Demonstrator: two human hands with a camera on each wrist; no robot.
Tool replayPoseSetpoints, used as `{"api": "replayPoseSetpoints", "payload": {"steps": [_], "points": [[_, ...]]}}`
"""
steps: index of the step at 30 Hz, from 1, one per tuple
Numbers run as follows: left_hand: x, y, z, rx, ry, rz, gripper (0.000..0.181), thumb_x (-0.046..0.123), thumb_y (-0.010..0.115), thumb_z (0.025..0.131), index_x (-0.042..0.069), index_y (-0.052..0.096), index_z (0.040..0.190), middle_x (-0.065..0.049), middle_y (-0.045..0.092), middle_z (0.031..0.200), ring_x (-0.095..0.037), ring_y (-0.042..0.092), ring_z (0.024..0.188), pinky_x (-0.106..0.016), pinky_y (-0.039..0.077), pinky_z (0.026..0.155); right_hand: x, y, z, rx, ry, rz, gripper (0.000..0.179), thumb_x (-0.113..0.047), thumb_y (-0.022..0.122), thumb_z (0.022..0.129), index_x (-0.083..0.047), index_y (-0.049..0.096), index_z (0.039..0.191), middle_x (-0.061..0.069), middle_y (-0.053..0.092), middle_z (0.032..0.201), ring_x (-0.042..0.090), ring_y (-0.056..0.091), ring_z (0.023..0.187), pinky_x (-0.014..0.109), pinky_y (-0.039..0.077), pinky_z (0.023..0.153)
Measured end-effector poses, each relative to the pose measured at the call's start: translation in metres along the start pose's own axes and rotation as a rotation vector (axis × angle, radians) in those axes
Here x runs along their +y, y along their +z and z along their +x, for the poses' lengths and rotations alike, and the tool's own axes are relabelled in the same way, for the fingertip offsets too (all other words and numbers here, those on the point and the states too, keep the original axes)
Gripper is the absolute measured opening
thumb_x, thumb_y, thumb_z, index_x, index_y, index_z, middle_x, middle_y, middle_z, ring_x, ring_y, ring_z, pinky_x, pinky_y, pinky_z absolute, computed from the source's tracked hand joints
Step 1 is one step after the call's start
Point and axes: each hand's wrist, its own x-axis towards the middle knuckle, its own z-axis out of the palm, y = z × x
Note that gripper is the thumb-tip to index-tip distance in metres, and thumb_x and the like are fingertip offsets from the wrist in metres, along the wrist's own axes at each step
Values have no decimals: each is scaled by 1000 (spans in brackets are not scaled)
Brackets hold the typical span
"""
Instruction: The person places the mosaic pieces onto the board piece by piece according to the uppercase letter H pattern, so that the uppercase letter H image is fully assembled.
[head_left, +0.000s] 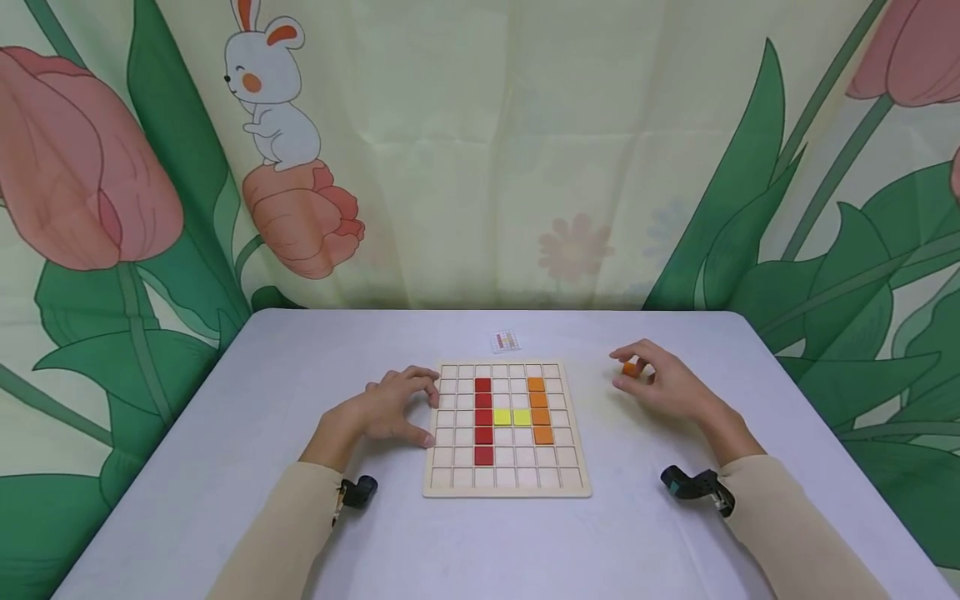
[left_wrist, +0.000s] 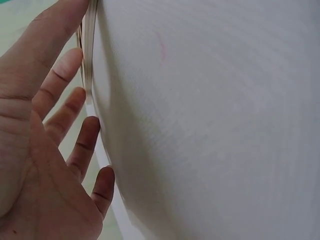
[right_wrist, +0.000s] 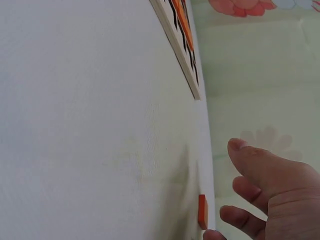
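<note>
A pale wooden grid board (head_left: 452, 482) lies on the table. In its cells sit a column of red tiles (head_left: 483, 417), two yellow tiles (head_left: 512, 417) and a shorter column of orange tiles (head_left: 538, 400). My left hand (head_left: 386, 407) rests at the board's left edge, thumb and fingertips spread along it; the left wrist view shows its fingers (left_wrist: 75, 102) relaxed. To the right of the board, my right hand (head_left: 667, 383) hovers around a loose orange tile (head_left: 631, 368). In the right wrist view that tile (right_wrist: 202, 212) stands apart from the thumb, near the lower fingertips.
A small pattern card (head_left: 506, 341) with coloured marks lies behind the board. The white-covered table (head_left: 300, 350) ends at a curtain (head_left: 450, 208) printed with tulips and a rabbit. Black wrist cameras (head_left: 697, 487) sit at both sleeves.
</note>
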Motion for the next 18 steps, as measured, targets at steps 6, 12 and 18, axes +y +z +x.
{"api": "replayPoseSetpoints", "payload": {"steps": [6,12,18], "points": [[0,0,0,6,-3,7,46,45,92,73,35,58,102,8,38,160,-31,38,139,-74,29,105,9,-5,0,-13,44,-26,43,-22,76,95,-6,63,132,14,62,125,27,55,99,32,48,77],[-3,-1,1,0,-3,9,46,46,92,73,37,57,102,9,37,160,-29,38,137,-66,33,103,14,-7,3,-34,63,-49,45,-21,75,95,-3,61,135,18,62,128,32,55,106,40,47,82],[-5,1,0,2,-14,11,46,47,92,72,39,57,100,12,38,159,-26,38,138,-61,34,103,17,-6,5,-37,65,-50,45,-18,75,95,-3,61,135,18,62,126,34,56,107,47,47,86]]}}
